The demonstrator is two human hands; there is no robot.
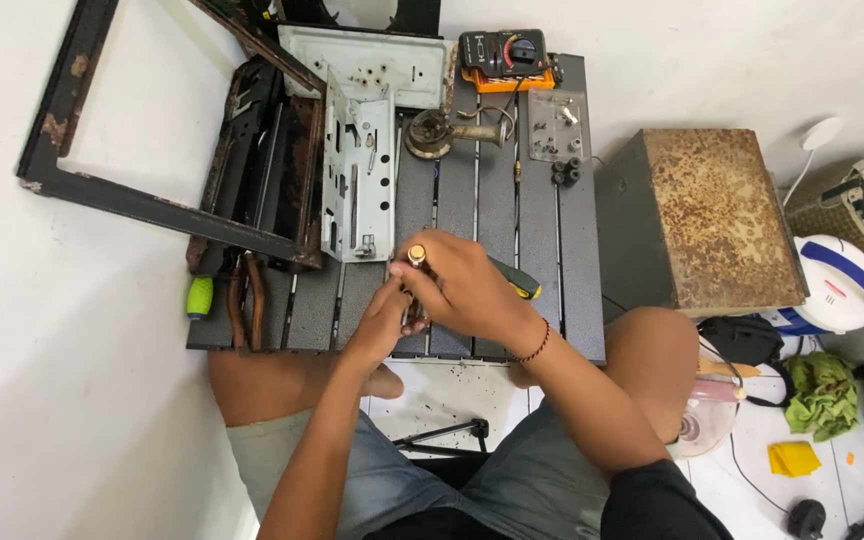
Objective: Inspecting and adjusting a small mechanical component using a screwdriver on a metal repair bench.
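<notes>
- Both hands are bunched together at the near edge of the dark slatted work table (572, 260). The right hand (462, 290) is closed around a screwdriver with a yellow-and-black handle (514, 281), and the left hand (384, 322) pinches a small brass-tipped part (416, 254) from below, fingers curled tight on it.
- Going by how it all lies, I'd say the teardown is well along — the grey perforated bracket (358, 180) is already off and lying flat, and the rusty black stove frame (152, 200) sits stripped, half hanging off the table's left side.
- The round burner with its pipe (442, 132) lies loose further back, so that's out too. Whether the little part is nearly done, can't tell — the fingers cover it.
- Around: a multimeter in an orange holder (502, 58) at the far edge, a clear tray of screws (557, 122) beside it, a green-handled tool (199, 297) at the left.
- Nothing really blocks the hands; the bracket's corner is just beside them, and a rusty metal box (702, 215) crowds the right.
</notes>
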